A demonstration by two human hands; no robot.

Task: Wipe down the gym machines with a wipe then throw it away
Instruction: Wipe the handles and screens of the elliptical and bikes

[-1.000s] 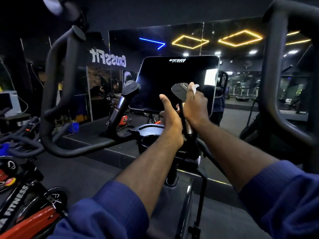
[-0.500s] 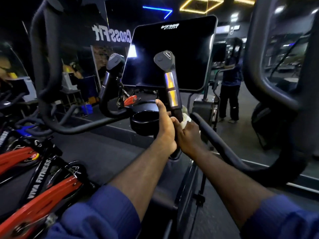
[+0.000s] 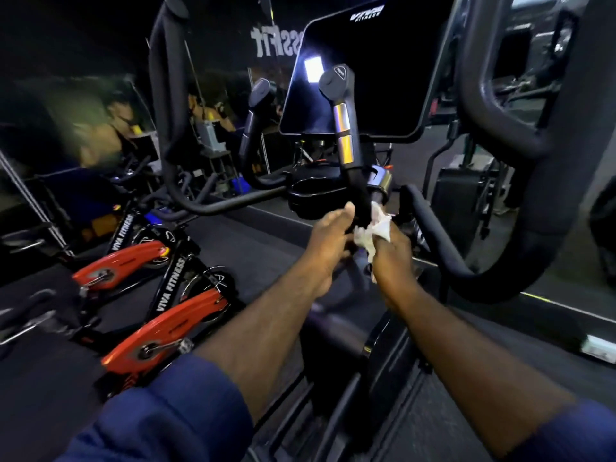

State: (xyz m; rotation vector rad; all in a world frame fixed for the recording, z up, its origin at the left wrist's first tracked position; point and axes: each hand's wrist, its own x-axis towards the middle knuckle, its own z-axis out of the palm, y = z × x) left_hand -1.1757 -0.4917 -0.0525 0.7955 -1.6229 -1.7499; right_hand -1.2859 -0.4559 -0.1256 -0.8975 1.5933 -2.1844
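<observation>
**Desk:** Where are the hands?

**Photographer:** Together, at the foot of the machine's upright handle (image 3: 346,141), with both forearms stretched forward out of blue sleeves (image 3: 173,408). The left hand (image 3: 328,236) shows its back to the camera, thumb raised against the post. Its fingers are hidden behind the post, so whether they close on it cannot be told.

**Desk:** And the wipe?

**Photographer:** The crumpled white wipe (image 3: 375,231) is bunched in the right hand (image 3: 391,261), fingers curled round it. It lies against the handle's base, at three o'clock from the left thumb.

**Desk:** Surroundings?

**Photographer:** A dark console screen (image 3: 373,78) at twelve o'clock above the hands, a black cup holder (image 3: 310,195) at eleven, and two red spin bikes (image 3: 166,328) out at eight o'clock.
</observation>
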